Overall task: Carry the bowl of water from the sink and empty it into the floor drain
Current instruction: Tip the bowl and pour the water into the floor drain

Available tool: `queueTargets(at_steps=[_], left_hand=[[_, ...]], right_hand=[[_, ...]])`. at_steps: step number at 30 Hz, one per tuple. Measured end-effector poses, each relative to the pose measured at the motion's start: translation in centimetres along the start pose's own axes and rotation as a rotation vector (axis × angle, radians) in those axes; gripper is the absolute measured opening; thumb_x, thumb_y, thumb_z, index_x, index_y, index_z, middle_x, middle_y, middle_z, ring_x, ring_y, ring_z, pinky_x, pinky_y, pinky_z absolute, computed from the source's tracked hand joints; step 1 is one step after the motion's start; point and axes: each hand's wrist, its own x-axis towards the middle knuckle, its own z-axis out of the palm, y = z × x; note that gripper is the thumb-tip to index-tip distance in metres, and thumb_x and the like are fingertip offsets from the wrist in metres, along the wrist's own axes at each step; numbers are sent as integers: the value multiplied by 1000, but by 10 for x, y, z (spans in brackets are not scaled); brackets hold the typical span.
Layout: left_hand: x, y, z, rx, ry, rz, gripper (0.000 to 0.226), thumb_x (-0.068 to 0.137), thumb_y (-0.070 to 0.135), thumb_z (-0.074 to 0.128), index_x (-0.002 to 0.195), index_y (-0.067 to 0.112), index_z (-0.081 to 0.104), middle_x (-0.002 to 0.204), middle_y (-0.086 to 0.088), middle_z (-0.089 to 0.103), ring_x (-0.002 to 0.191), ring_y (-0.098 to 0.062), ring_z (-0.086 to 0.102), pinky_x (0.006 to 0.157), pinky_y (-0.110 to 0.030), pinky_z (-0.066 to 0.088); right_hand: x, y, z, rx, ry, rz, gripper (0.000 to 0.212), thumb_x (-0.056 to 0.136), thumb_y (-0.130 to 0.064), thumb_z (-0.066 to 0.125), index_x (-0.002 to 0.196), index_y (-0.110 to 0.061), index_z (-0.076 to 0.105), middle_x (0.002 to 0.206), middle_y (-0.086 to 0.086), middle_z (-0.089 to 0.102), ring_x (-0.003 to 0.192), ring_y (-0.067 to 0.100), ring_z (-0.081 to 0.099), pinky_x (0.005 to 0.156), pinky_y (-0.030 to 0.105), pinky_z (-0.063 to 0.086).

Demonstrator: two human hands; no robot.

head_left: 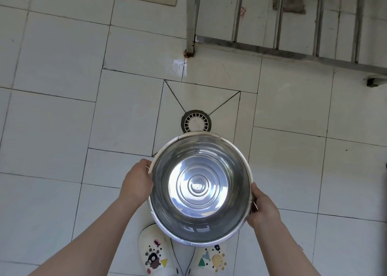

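The left hand [137, 181] grips the left rim of a stainless steel bowl [200, 189], fingers curled under its edge. The bowl hangs between both hands above white clogs [155, 252], its far rim just short of the round floor drain [196, 124]. The right hand [265, 207] clasps the right rim, thumb on top.

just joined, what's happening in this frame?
A person stands on a white tiled floor, holding a round stainless steel bowl by its rim, left hand on one side and right hand on the other. The bowl is roughly level and no water is pouring. The round slotted floor drain lies just beyond the bowl's far rim. A wet patch sits near the metal rack leg. White clogs show below the bowl.
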Motion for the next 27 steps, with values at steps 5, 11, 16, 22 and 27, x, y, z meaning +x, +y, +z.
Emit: queueTargets(at_steps=[5, 11, 16, 22, 27], left_hand=[[0, 1, 0, 6, 3, 4, 19, 91, 13, 49, 108, 9, 57, 92, -2, 58, 79, -21, 52, 67, -29, 38], [1, 0, 1, 9, -3, -2, 21, 90, 13, 50, 110, 9, 56, 99, -8, 62, 81, -23, 53, 69, -29, 40], [0, 1, 1, 1, -6, -2, 21, 89, 9, 47, 108, 9, 57, 100, -9, 62, 82, -23, 53, 70, -30, 40], [0, 0, 2, 0, -8, -6, 22, 89, 11, 49, 109, 9, 57, 99, -8, 62, 81, -23, 54, 70, -30, 41], [-1, -1, 2, 4, 2, 0, 23, 89, 11, 49, 110, 9, 57, 100, -9, 62, 82, -23, 53, 70, -30, 39]], right_hand=[[-1, 0, 0, 10, -1, -1, 14, 90, -16, 67, 83, -7, 59, 88, 11, 61, 79, 26, 60, 98, 50, 49], [-3, -2, 0, 3, -2, -1, 15, 90, -17, 66, 83, -6, 58, 88, 11, 60, 78, 26, 59, 97, 48, 49], [0, -1, -1, -19, 6, -18, 13, 89, -17, 68, 87, -6, 60, 89, 11, 61, 77, 26, 60, 89, 46, 52], [1, 0, -1, -18, 9, -15, 14, 89, -16, 68, 84, -6, 60, 88, 11, 61, 76, 25, 60, 87, 44, 52], [3, 2, -2, -21, 13, -9, 13, 88, -17, 69, 87, -7, 60, 91, 12, 62, 79, 28, 61, 89, 48, 53]])
